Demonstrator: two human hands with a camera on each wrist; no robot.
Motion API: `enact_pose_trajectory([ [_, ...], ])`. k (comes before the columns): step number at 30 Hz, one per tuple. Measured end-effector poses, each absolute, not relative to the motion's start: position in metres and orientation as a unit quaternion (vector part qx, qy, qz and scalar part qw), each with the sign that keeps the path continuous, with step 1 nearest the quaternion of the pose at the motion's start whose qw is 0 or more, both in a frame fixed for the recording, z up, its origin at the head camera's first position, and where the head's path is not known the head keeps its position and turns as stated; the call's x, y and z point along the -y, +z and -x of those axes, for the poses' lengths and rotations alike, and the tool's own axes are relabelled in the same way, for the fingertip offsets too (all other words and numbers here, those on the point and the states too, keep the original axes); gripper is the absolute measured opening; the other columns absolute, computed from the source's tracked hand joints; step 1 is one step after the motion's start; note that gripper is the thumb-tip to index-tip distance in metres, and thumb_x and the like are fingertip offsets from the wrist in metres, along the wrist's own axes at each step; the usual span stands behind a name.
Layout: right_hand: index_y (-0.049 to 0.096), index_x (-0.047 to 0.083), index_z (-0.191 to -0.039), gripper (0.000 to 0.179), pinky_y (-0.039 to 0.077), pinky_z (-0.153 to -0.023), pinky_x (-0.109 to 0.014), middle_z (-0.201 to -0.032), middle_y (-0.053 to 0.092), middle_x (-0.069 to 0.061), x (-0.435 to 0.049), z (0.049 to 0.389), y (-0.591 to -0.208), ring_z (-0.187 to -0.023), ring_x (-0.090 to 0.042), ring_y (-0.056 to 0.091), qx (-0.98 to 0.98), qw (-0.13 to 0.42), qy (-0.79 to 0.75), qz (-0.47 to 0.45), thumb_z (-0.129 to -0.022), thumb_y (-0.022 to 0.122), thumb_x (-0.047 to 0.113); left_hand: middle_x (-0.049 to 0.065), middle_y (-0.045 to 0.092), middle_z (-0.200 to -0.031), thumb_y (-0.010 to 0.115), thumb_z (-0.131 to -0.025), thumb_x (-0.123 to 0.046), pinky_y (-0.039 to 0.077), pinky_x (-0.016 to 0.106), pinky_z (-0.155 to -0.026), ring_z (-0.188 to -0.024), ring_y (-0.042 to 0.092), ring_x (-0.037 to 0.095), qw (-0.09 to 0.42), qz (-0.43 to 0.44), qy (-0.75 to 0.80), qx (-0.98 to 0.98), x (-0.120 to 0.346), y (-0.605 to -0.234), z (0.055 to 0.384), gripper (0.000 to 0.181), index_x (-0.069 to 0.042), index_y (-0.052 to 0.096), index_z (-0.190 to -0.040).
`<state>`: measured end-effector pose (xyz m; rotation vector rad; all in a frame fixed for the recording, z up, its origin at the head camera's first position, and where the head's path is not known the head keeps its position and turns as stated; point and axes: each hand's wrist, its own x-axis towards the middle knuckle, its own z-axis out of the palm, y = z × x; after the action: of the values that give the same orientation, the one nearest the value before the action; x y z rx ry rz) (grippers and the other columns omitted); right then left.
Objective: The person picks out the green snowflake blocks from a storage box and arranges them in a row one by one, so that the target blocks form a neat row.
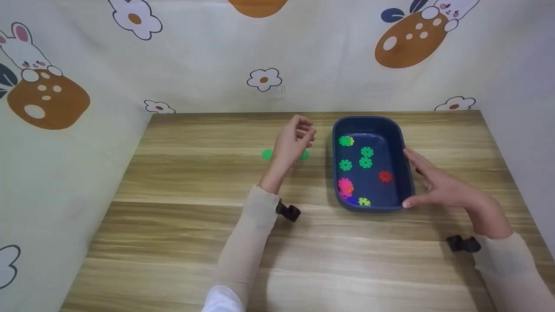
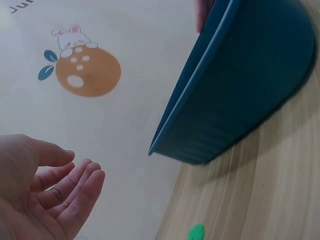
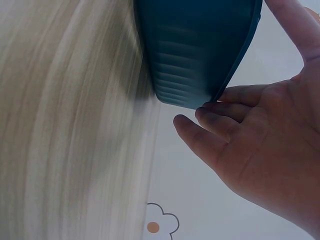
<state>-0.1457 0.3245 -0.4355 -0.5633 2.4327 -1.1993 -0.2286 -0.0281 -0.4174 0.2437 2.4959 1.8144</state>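
Note:
A dark blue plastic tub (image 1: 373, 208) stands on the table, holding several small flower-shaped discs. Green discs (image 1: 367, 152) lie toward its far half, a red disc (image 1: 385, 176) near the right wall, and pink discs (image 1: 345, 185) in the near left corner. My right hand (image 1: 451, 186) rests on the tub's right side, thumb at the near corner and fingers stretched along the rim. To the tub's left, my left hand (image 1: 291, 141) hovers with loosely bent fingers and nothing between them. Beneath it a green disc (image 1: 267, 154) and another green disc (image 1: 305, 154) partly show.
The wood-grain table (image 1: 173, 234) meets a pale patterned cloth (image 1: 208, 60) at its back edge, and more cloth rises at both sides. Small black mounts sit at the left wrist (image 1: 288, 211) and the right wrist (image 1: 464, 244).

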Motion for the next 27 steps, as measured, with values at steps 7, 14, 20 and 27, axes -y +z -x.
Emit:
enact_pose_trajectory([
  [7, 0.001, 0.011, -0.161, 0.126, 0.015, -0.111, -0.072, -0.167, -0.006, -0.022, -0.325, 0.145, -0.436, -0.151, -0.05, 0.001, -0.864, 0.179, -0.424, 0.206, -0.071, 0.09, 0.014, 0.009, 0.067, -0.107, 0.064, -0.097, -0.011, 0.06, 0.024, -0.077, -0.092, 0.07, 0.019, 0.03, -0.092, 0.571, -0.815, 0.004, -0.415, 0.226, 0.021, -0.006, 0.059, -0.117],
  [14, 0.001, 0.008, -0.16, 0.125, 0.015, -0.111, -0.074, -0.166, -0.007, -0.024, -0.325, 0.146, -0.436, -0.15, -0.05, -0.001, -0.859, 0.187, -0.433, 0.197, -0.072, 0.089, 0.012, 0.009, 0.07, -0.109, 0.066, -0.095, -0.009, 0.056, 0.022, -0.082, -0.095, 0.068, 0.02, 0.029, -0.123, 0.543, -0.83, -0.018, -0.416, 0.22, 0.023, -0.007, 0.06, -0.118],
  [20, 0.001, 0.008, -0.16, 0.125, 0.015, -0.111, -0.071, -0.167, -0.007, -0.022, -0.325, 0.146, -0.437, -0.151, -0.05, 0.001, -0.86, 0.188, -0.432, 0.194, -0.072, 0.089, 0.012, 0.01, 0.068, -0.113, 0.068, -0.093, -0.008, 0.056, 0.018, -0.083, -0.095, 0.069, 0.021, 0.048, -0.147, 0.542, -0.826, -0.034, -0.421, 0.218, 0.026, -0.005, 0.058, -0.118],
  [27, 0.001, 0.008, -0.16, 0.125, 0.014, -0.111, -0.075, -0.166, -0.007, -0.024, -0.325, 0.146, -0.437, -0.15, -0.051, -0.001, -0.858, 0.187, -0.437, 0.195, -0.072, 0.089, 0.012, 0.013, 0.064, -0.117, 0.069, -0.092, -0.003, 0.055, 0.016, -0.086, -0.102, 0.069, 0.023, 0.069, -0.18, 0.558, -0.807, -0.051, -0.426, 0.214, 0.029, -0.002, 0.057, -0.118],
])
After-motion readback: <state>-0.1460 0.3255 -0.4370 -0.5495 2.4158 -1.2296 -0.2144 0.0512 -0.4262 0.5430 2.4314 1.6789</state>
